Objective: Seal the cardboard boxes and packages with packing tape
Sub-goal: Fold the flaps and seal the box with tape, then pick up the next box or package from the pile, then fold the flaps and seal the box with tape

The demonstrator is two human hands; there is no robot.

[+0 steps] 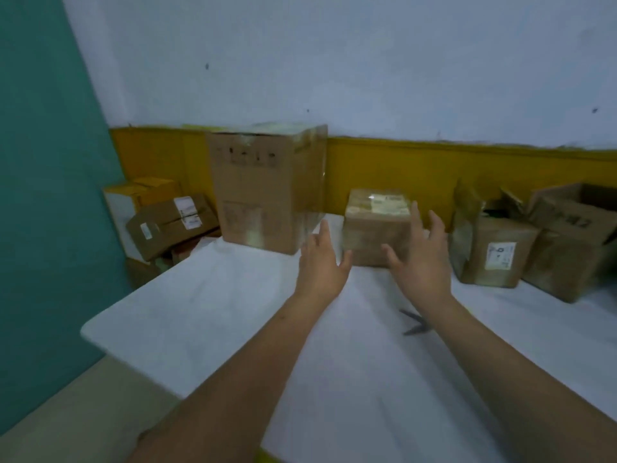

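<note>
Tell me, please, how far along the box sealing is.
Done, seemingly: the tall box shines with tape. In hand: the left grip and right grip, both open, reach toward the small box, glossy on top. Left: the labelled box and rightmost box have flaps open. No tape roll shows.

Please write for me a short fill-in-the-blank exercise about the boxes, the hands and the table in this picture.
1. The left hand and right hand reach toward the small box, and both hold ____.
2. The tall box stands to the ____ of the small box.
3. The scissors lie on the ____ table.
4. The flaps of the rightmost box are ____.
Missing words: nothing, left, white, open.
</note>
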